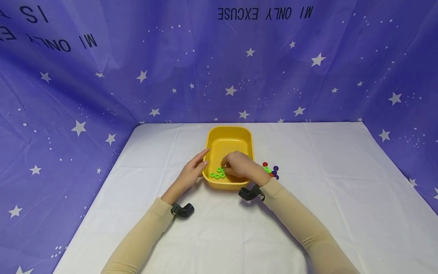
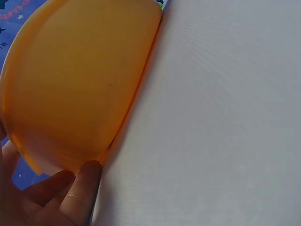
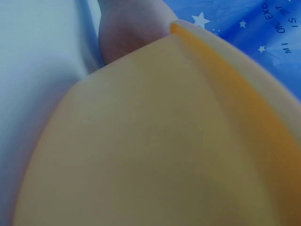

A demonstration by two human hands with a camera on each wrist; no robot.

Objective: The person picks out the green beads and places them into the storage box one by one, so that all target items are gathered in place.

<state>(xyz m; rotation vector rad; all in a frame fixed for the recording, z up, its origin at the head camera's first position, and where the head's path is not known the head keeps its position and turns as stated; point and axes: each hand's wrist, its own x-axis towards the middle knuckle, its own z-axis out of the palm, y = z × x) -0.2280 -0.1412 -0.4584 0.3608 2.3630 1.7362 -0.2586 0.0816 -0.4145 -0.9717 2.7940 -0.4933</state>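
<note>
A yellow plastic basin (image 1: pixel 228 147) stands on the white-covered table. My left hand (image 1: pixel 191 173) holds its left side, with fingertips at the rim and fingers (image 2: pixel 82 190) against the outer wall in the left wrist view. Inside the basin, my right hand (image 1: pixel 238 165) reaches down with bent fingers and pinches a green ring-shaped bead at the near end. Several green beads (image 1: pixel 217 176) lie close together on the basin floor beside those fingertips. In the right wrist view the basin's outer wall (image 3: pixel 141 141) hides the fingers.
Right of the basin lies a small loose group of beads: red (image 1: pixel 265 164), green (image 1: pixel 266 169) and purple (image 1: pixel 275 168). Each wrist wears a black camera mount (image 1: pixel 183 210). A purple star-printed cloth (image 1: pixel 230 76) surrounds the table's back and sides.
</note>
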